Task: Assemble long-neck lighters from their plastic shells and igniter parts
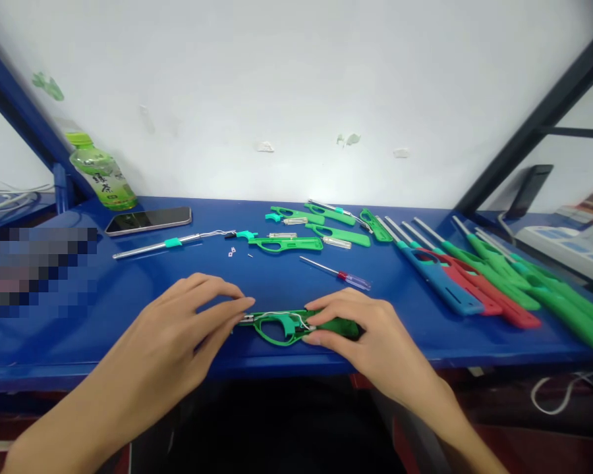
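An opened green gas lighter (271,340) lies near the front edge of the blue table, its inside facing up. A teal trigger (290,324) sits in it, and a white wire (277,314) runs above the trigger. My left hand (178,336) is closed on the lighter's metal tube end, covering most of it. With thumb and fingers, my right hand (366,322) grips the lighter's handle beside the wire; the exact contact is partly hidden. Beyond my right hand lies a screwdriver (346,278) with a clear purple-red handle.
Loose green shells (289,244), a metal tube (143,249) and tiny parts (231,252) lie farther back. Several whole lighters (439,280) are lined up at right. A phone (148,220) and a tea bottle (103,174) are at back left, before the white wall (296,85).
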The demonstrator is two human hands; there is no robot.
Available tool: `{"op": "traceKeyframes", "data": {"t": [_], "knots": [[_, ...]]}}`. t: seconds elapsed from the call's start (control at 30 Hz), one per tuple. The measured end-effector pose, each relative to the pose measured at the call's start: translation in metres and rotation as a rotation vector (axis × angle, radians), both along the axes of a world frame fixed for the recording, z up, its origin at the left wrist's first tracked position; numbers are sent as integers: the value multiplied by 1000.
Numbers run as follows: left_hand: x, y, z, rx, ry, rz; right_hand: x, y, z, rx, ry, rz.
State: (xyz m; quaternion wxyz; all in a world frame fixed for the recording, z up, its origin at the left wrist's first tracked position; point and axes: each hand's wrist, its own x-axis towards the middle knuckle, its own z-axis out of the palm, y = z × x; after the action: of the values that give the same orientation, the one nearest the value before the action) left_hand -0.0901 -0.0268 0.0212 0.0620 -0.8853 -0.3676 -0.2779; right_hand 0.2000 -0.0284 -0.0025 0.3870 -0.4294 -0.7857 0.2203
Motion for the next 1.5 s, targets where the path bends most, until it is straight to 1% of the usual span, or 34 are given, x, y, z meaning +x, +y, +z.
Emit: {"op": "traceKeyframes", "data": {"t": [0.07,0.17,0.27,0.4,0.5,0.77,0.93,1.07,1.17,1.23,1.3,1.37,1.43,1.5], "knots": [[-4,1,1,-75,-32,23,1,0,-1,0,0,0],[-6,2,-3,-177,-22,48,1,1,-2,-1,-1,2],[-8,2,-7,-203,3,35,1,1,-2,-5,-8,4],[-8,1,-10,-162,24,-16,1,2,-2,-15,-13,4],[-7,0,-11,-152,42,-27,0,2,-2,-22,-6,5],[2,-2,-14,-120,24,47,0,1,-3,-7,-19,-4],[8,0,-15,-76,56,105,-1,-1,-1,12,-25,-69],[16,0,-17,-11,23,138,0,-2,1,82,77,-133],[23,1,-21,66,-10,149,3,1,7,180,38,-184],[25,2,-23,105,-13,160,7,9,16,288,-68,-215],[27,3,-25,120,-10,170,13,26,30,380,-193,-219],[26,3,-27,118,-10,176,21,52,44,355,-350,-197],[26,3,-29,130,-18,185,29,85,56,306,-576,-137],[26,4,-30,151,-25,197,33,117,62,274,-646,-105]]}}
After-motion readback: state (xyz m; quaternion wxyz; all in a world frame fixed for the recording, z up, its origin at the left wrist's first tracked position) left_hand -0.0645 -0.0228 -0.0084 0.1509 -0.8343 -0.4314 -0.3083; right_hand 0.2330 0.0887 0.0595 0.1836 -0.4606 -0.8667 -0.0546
